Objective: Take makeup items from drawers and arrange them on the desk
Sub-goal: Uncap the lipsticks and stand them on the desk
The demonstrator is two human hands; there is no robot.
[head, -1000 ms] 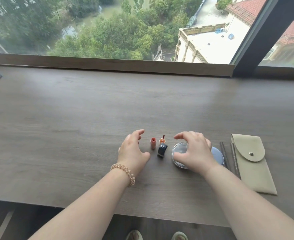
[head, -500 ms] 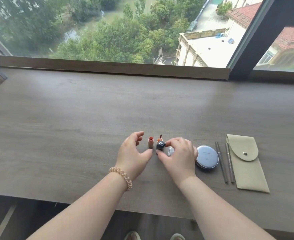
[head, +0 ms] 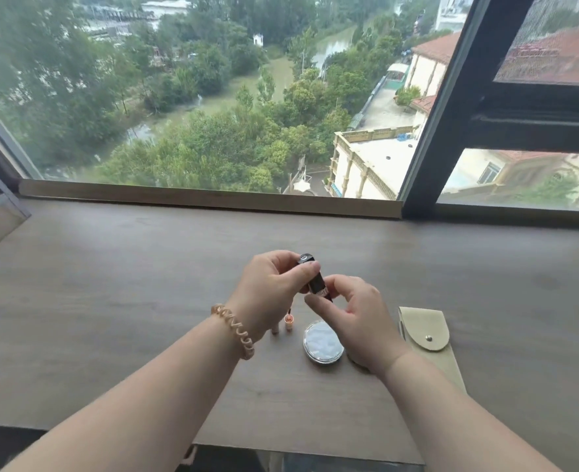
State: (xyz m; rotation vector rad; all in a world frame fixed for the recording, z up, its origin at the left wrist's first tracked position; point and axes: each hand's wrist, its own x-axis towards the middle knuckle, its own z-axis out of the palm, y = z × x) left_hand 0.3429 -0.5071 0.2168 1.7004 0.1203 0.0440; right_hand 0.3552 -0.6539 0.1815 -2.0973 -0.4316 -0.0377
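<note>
A dark lipstick tube (head: 314, 278) is lifted above the wooden desk (head: 111, 284), held tilted between both hands. My left hand (head: 271, 291) grips its upper cap end, and my right hand (head: 353, 318) pinches its lower end. Below them on the desk stand two small orange-pink tubes (head: 288, 322), one half hidden behind my left wrist. A round silver-blue compact (head: 322, 342) lies beside them, partly under my right hand. The pencils seen earlier are hidden by my right arm.
A beige pouch (head: 427, 338) with a snap lies right of the compact. A raised window ledge (head: 209, 199) runs along the desk's far side. The desk's near edge (head: 298, 449) is close to my body, with the floor below.
My right hand left the compact, picked the dark lipstick off the desk and raised it. My left hand came up and took hold of its top. The camera tilted up toward the window.
</note>
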